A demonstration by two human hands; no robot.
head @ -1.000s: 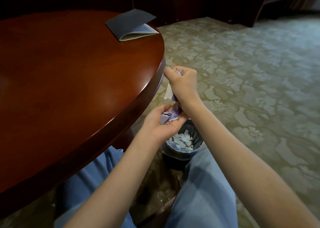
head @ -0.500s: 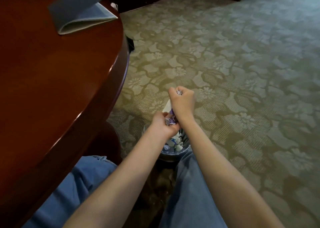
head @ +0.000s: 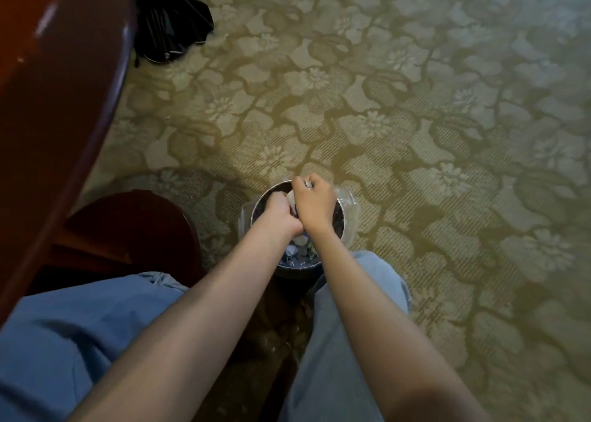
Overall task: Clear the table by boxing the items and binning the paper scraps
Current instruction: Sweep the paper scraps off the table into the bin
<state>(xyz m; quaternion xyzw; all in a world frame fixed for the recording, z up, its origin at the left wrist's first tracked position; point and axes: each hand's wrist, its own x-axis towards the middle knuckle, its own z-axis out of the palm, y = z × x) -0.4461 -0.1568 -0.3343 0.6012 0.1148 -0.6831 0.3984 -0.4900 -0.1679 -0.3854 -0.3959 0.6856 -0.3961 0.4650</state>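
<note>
Paper scraps are bunched between the two hands, which are pressed together directly over the bin on the carpet. The left hand is curled round the bundle from one side. The right hand is fisted on it from the other, with a pale bit showing at its fingertips. More torn pieces already lie inside the bin, which stands between the person's knees and has a clear liner folded over its rim.

The step in hand looks like the binning of the paper scraps, at the point of release. The next move probably calls for both hands to loosen while low over the opening, so that light pieces fall inside and do not drift onto the carpet. A shake or rub of the fingers may be needed if bits cling.

Counted: two hands, one bin, one liner. One edge of the counter shows at the left, its top out of view, so what remains to box cannot be told. One dark bag-like thing lies on the carpet beyond it. The scraps are too small and too many to count.
</note>
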